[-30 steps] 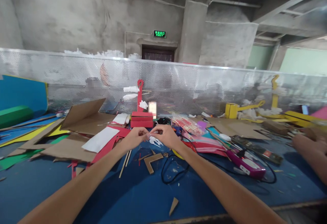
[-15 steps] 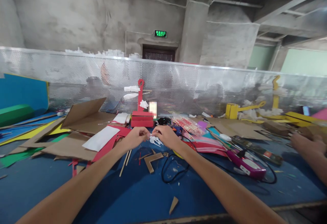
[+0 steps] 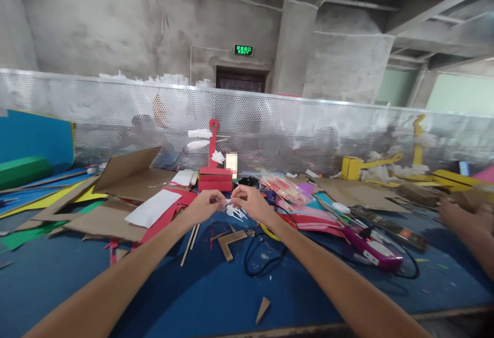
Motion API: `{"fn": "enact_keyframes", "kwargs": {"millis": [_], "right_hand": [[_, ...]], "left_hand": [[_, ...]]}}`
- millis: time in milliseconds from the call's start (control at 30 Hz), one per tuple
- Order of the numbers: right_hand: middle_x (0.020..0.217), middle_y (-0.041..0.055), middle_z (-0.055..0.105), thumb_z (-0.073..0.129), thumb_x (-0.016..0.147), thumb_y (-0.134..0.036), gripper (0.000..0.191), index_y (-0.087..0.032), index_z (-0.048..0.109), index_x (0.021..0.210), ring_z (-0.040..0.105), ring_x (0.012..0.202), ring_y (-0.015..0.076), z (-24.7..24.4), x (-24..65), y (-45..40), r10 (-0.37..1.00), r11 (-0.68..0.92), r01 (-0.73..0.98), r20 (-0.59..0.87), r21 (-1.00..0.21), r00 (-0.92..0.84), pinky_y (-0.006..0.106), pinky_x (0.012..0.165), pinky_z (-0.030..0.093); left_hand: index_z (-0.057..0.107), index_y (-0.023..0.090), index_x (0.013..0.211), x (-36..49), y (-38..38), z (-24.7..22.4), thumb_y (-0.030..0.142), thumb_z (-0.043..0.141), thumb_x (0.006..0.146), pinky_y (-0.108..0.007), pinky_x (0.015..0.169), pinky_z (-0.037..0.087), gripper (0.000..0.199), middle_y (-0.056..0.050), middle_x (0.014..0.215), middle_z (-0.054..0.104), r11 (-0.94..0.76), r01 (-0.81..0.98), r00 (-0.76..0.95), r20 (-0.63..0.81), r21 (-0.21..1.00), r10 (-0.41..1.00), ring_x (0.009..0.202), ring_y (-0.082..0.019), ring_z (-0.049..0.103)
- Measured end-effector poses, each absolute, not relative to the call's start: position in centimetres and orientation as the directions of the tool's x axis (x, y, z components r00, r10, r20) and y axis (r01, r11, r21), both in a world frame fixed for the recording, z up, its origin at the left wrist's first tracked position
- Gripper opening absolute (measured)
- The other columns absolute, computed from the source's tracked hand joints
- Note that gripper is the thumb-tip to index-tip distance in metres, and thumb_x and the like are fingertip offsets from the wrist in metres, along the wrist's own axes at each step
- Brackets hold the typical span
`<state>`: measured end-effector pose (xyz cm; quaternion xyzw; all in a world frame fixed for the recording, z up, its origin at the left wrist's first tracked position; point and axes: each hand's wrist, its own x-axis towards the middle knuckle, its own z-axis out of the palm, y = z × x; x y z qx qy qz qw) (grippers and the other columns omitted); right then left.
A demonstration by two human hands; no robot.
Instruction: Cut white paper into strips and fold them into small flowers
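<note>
Just in front of a red cardboard box (image 3: 215,179), my left hand (image 3: 207,207) and my right hand (image 3: 251,205) meet with thumbs and fingertips pinched. Between them is a small white piece of paper (image 3: 227,202), mostly hidden by the fingers. Thin white paper strips (image 3: 237,213) lie on the blue table (image 3: 185,297) right below the fingertips. A red hooked stand (image 3: 213,142) rises behind the box, with white paper pieces (image 3: 199,133) and thin sticks attached. Two wooden sticks (image 3: 190,245) lie beside my left wrist.
Brown cardboard (image 3: 111,219) and a white sheet (image 3: 152,209) lie to the left. To the right are bagged sticks (image 3: 283,189), a purple device (image 3: 372,248) with a black cable (image 3: 247,266), and another person's hand (image 3: 463,219). A perforated metal screen (image 3: 116,106) stands behind.
The fingers of my right hand have shifted slightly and lifted a little, showing more of the white paper between the fingertips. My left hand stays nearly in place.
</note>
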<state>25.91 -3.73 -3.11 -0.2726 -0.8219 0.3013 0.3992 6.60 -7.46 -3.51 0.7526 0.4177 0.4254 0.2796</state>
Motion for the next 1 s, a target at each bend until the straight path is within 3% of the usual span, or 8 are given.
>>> {"fn": "enact_keyframes", "kwargs": {"millis": [200, 300, 400, 600, 767, 1000], "right_hand": [[0.061, 0.0019, 0.068, 0.052, 0.089, -0.037, 0.027, -0.016, 0.060, 0.074, 0.059, 0.052, 0.0118, -2.6, 26.0, -4.0, 0.708, 0.697, 0.376, 0.502, -0.611, -0.497, 0.020, 0.053, 0.042], [0.049, -0.0001, 0.060, 0.045, 0.092, -0.043, 0.042, -0.016, 0.059, 0.063, 0.056, 0.047, 0.0110, -2.4, 26.2, -4.3, 0.685, 0.728, 0.463, 0.538, -0.505, -0.491, 0.021, 0.054, 0.039], [0.041, -0.0005, 0.054, 0.037, 0.095, -0.046, 0.054, -0.016, 0.056, 0.054, 0.053, 0.043, 0.0109, -2.3, 26.2, -4.5, 0.687, 0.726, 0.490, 0.532, -0.483, -0.495, 0.022, 0.054, 0.038], [0.076, 0.0025, 0.069, 0.061, 0.082, -0.037, 0.022, -0.017, 0.068, 0.084, 0.062, 0.066, 0.0138, -2.1, 25.8, -5.0, 0.630, 0.772, 0.364, 0.555, -0.521, -0.543, 0.021, 0.060, 0.043], [0.075, 0.0014, 0.069, 0.062, 0.082, -0.029, 0.013, -0.017, 0.068, 0.082, 0.061, 0.067, 0.0130, -2.2, 25.7, -5.1, 0.616, 0.784, 0.348, 0.573, -0.514, -0.541, 0.022, 0.062, 0.043], [0.073, 0.0003, 0.068, 0.062, 0.081, -0.024, 0.009, -0.017, 0.066, 0.079, 0.061, 0.068, 0.0131, -2.4, 25.8, -4.6, 0.624, 0.780, 0.369, 0.586, -0.506, -0.516, 0.022, 0.063, 0.041]], "left_hand": [[0.063, 0.014, 0.080, 6.8, -7.9, -3.0, 0.032, 0.056, 0.081, -0.022, 0.054, 0.041, 0.020, -0.002, 0.066, 0.063, -0.501, 0.400, 0.286, 0.415, 0.767, 0.864, 0.060, -0.012, 0.056], [0.063, 0.014, 0.081, 6.8, -8.0, -3.0, 0.032, 0.054, 0.081, -0.022, 0.056, 0.042, 0.020, -0.001, 0.064, 0.061, -0.508, 0.408, 0.288, 0.421, 0.759, 0.860, 0.060, -0.012, 0.056], [0.063, 0.014, 0.081, 6.7, -8.0, -3.0, 0.033, 0.054, 0.082, -0.023, 0.057, 0.042, 0.021, -0.001, 0.064, 0.062, -0.524, 0.406, 0.300, 0.432, 0.749, 0.850, 0.060, -0.013, 0.056], [0.063, 0.014, 0.078, 6.7, -7.9, -3.0, 0.036, 0.056, 0.080, -0.024, 0.058, 0.043, 0.023, -0.002, 0.067, 0.063, -0.512, 0.411, 0.276, 0.432, 0.754, 0.858, 0.061, -0.013, 0.057], [0.062, 0.014, 0.083, 6.8, -8.2, -2.9, 0.039, 0.057, 0.081, -0.024, 0.060, 0.044, 0.027, -0.004, 0.073, 0.066, -0.497, 0.384, 0.293, 0.408, 0.778, 0.865, 0.064, -0.013, 0.058], [0.062, 0.013, 0.081, 6.7, -8.0, -3.2, 0.043, 0.058, 0.081, -0.023, 0.057, 0.042, 0.030, -0.002, 0.066, 0.062, -0.508, 0.382, 0.312, 0.410, 0.772, 0.857, 0.062, -0.013, 0.056]]}}
